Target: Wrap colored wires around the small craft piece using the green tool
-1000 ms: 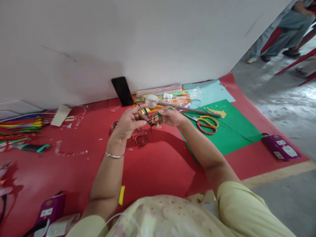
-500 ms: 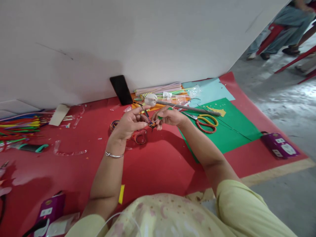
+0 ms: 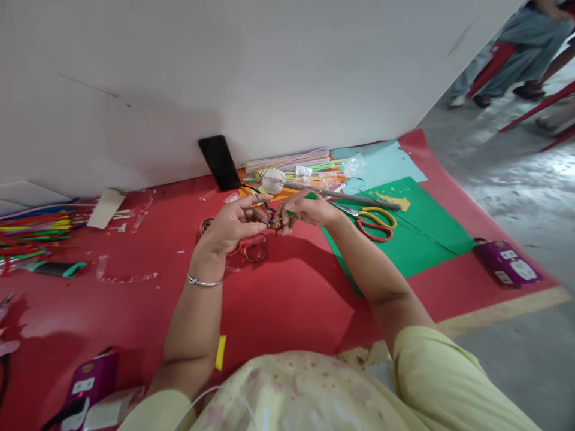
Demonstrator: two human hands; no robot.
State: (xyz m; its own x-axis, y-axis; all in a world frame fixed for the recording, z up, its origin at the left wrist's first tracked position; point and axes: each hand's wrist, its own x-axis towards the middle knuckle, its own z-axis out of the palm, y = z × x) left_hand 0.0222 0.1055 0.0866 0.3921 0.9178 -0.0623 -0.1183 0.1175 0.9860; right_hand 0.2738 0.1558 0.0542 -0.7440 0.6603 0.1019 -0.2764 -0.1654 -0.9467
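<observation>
Between my hands is a small crocheted piece (image 3: 274, 225) of dark and orange yarn. My left hand (image 3: 235, 224) pinches its left side, and a strand runs up over the raised forefinger. My right hand (image 3: 308, 209) is closed round a thin crochet hook with a green handle (image 3: 311, 196); the tip meets the piece, though the fingers partly hide it. Below and behind my left hand lies a loose coil of multicoloured yarn (image 3: 254, 249) with some clear red plastic around it.
Scissors (image 3: 376, 224) with yellow and red handles lie on green paper (image 3: 431, 239). Behind my hands are a stick with a white ball end (image 3: 274, 179), pipe cleaners (image 3: 291, 159) and a leaning phone (image 3: 219, 161). Purple boxes (image 3: 507, 262) sit near the edges; people sit far right.
The strand at my left forefinger has shifted from a dark upright length to one drawn closer to the piece. Both hands stay nearly in place, and the view shifts slightly.
</observation>
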